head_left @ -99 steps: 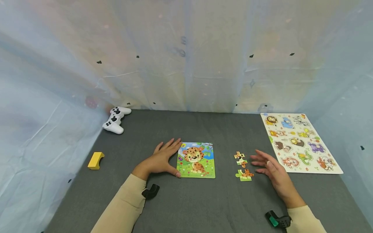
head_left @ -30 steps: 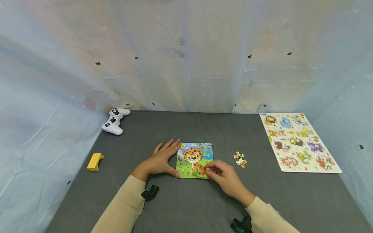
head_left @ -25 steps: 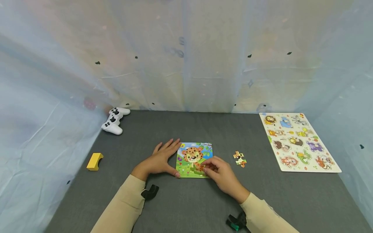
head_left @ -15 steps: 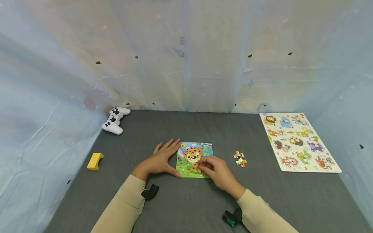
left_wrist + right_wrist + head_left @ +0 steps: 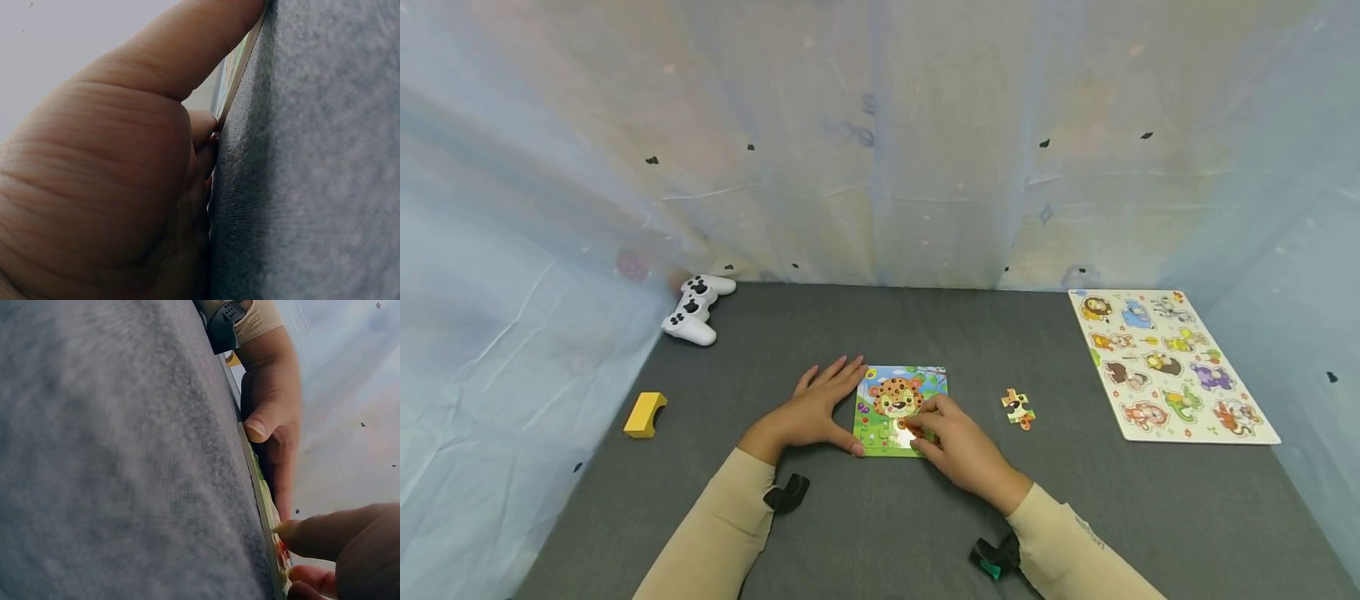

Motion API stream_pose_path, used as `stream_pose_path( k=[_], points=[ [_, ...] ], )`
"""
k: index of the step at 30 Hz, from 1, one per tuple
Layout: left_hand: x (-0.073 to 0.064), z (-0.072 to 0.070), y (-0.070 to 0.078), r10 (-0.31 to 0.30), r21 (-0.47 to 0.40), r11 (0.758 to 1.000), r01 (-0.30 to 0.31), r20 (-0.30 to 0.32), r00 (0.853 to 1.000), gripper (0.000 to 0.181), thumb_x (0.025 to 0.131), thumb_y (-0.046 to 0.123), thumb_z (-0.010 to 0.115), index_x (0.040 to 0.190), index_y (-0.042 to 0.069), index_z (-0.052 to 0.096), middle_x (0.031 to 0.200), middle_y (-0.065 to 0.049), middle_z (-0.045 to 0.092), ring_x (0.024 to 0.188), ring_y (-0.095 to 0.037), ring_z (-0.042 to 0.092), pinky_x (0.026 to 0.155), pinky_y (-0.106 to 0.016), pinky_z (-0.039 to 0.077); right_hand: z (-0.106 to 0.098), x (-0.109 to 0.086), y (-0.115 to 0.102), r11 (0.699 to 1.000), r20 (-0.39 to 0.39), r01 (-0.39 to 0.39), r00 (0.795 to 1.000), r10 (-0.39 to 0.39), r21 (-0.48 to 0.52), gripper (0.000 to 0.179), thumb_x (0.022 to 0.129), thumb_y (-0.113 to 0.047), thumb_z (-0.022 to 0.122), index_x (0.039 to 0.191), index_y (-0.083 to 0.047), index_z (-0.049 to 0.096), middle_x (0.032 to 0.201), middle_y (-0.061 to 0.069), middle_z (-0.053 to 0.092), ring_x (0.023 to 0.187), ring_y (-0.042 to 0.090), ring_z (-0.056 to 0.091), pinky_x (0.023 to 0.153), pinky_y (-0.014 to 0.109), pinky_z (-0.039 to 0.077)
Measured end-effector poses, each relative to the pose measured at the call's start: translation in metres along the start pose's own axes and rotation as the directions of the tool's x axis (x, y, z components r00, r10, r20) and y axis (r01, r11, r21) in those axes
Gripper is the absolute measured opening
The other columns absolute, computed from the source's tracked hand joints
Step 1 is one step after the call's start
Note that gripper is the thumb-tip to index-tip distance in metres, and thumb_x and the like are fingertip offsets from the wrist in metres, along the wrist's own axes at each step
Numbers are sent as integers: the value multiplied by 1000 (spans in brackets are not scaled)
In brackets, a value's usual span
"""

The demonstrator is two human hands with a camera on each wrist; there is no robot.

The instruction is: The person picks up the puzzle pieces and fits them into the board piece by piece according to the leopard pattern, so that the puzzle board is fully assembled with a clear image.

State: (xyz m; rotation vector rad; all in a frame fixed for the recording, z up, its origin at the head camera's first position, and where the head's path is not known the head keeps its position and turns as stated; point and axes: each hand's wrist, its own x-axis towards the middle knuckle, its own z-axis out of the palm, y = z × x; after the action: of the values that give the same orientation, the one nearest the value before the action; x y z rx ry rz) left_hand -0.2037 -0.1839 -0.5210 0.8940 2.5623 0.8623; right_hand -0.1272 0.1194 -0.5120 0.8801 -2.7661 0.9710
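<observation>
A square leopard jigsaw puzzle (image 5: 883, 437) lies on the grey table. My left hand (image 5: 815, 412) rests with spread fingers along its left side, thumb at the lower left corner and fingertips at the upper left. In the left wrist view the thumb (image 5: 187, 50) lies against the puzzle's edge. My right hand (image 5: 958, 442) pinches a green-and-orange puzzle piece (image 5: 901, 435) over the puzzle's lower part; glare shows there, and the fingers partly cover the piece. In the right wrist view the fingertips (image 5: 289, 530) are down at the puzzle's surface.
Loose joined puzzle pieces (image 5: 1018, 410) lie to the right of the puzzle. A large animal board (image 5: 1172, 362) sits at the far right. At the left are a white game controller (image 5: 694, 308) and a yellow arched block (image 5: 644, 415). A plastic sheet (image 5: 955, 167) rises behind the table.
My right hand has taken the lower loose piece from the right, carried it left onto the puzzle and shifted slightly further left there. My left hand has stayed in place.
</observation>
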Motion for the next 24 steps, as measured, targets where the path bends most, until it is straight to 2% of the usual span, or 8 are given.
stream_pose_path(
  k=[2,5,9,12,15,24],
  points=[
    [1,0,0,-9,6,1000,9,5,1000,138,73,67,95,176,13,20,182,-2,10,166,-28,1,125,-64,-9,0,-1,0,999,2,22,1000,-22,-37,29,98,-12,85,128,-11,82,121,2,61,92,14,59,75,34,55],
    [2,-2,3,-13,10,1000,13,16,1000,137,73,66,96,176,14,20,182,-1,10,166,-27,1,125,-64,-8,-1,-3,0,991,12,82,997,-81,-104,31,98,-16,86,128,-14,82,127,4,65,103,19,59,83,39,56],
    [2,-3,4,-17,10,1000,17,30,999,137,74,66,95,176,15,20,182,0,9,166,-26,0,126,-63,-9,-2,-6,-2,968,70,189,981,-179,-165,35,99,-25,85,133,-16,81,142,4,67,123,26,59,95,50,55],
    [3,-2,3,-7,3,1000,7,23,1000,137,75,65,95,176,14,20,182,-2,10,166,-28,1,125,-63,-9,-4,-8,-4,954,124,230,970,-209,-191,38,101,-30,83,136,-16,80,148,1,66,131,26,57,93,52,53],
    [4,0,0,-6,7,1000,6,16,1000,138,74,67,95,177,15,19,182,0,9,166,-25,0,126,-61,-9,-5,-9,-6,953,146,226,969,-199,-202,38,102,-32,82,137,-17,80,149,-1,66,135,26,57,89,49,49],
    [3,-1,-1,-31,28,999,30,21,999,138,74,69,94,177,18,18,181,2,8,166,-23,-1,126,-61,-9,-7,-9,-5,973,185,188,969,-162,-136,44,104,-35,79,145,-19,75,153,-2,64,145,24,52,93,47,41]
  ],
)
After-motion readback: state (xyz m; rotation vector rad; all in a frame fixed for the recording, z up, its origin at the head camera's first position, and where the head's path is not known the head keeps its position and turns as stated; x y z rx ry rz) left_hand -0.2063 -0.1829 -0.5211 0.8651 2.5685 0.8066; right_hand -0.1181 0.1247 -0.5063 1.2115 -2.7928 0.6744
